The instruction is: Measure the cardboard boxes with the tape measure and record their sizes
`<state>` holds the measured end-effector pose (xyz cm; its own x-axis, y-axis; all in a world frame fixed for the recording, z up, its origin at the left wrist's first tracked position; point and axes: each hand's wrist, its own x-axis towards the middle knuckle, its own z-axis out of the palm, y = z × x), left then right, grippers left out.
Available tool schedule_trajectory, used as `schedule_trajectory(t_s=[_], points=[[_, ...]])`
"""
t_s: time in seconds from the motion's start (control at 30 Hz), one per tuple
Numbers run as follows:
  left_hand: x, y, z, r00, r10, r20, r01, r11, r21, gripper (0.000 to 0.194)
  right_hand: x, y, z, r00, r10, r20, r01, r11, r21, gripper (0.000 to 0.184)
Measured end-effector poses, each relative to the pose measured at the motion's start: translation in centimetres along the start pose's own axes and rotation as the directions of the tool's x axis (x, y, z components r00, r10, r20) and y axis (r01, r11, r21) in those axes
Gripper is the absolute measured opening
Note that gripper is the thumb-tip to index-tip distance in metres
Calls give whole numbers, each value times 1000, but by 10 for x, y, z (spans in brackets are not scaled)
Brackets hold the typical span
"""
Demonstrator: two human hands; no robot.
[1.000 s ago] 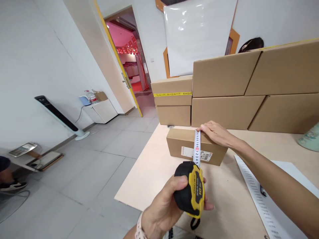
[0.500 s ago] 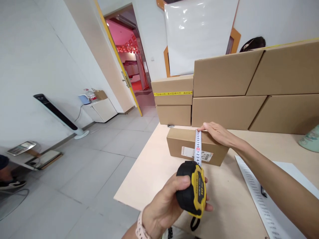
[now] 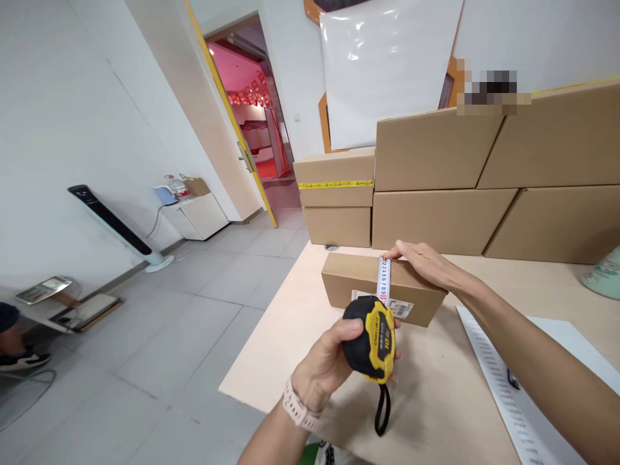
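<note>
My left hand is wrapped round a black and yellow tape measure, whose black wrist loop dangles below. From its case a white blade runs away from me across the top of a small cardboard box. My right hand lies along that box's top, its fingertips closed on the blade's end at the far edge. A white shipping label on the box's near side is partly covered by the tape measure.
Stacked cardboard boxes line the back of the table. To the right lie printed paper sheets with a dark pen-like item, and a pale green patterned object. A person's foot shows at far left, beside a floor scale.
My left hand has moved the tape case up and closer to the box, so less blade shows between them. The right hand stays at the far edge.
</note>
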<state>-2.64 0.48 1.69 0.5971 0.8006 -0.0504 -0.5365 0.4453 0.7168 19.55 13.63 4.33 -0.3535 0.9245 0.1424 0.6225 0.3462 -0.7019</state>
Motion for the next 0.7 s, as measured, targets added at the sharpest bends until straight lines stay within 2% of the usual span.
schedule_trajectory(t_s=[0.17, 0.3, 0.7], points=[[-7, 1, 12, 998, 0, -62, 8, 992, 125, 48, -6, -5, 1, 1000, -2, -18, 2, 1000, -29, 61], [-13, -2, 20, 996, 35, -85, -19, 982, 187, 60, -13, -10, 2, 999, -21, -37, 19, 998, -53, 59], [-14, -5, 19, 995, 55, -82, -36, 975, 218, 65, -14, -11, 3, 999, -18, -37, 16, 998, -58, 57]])
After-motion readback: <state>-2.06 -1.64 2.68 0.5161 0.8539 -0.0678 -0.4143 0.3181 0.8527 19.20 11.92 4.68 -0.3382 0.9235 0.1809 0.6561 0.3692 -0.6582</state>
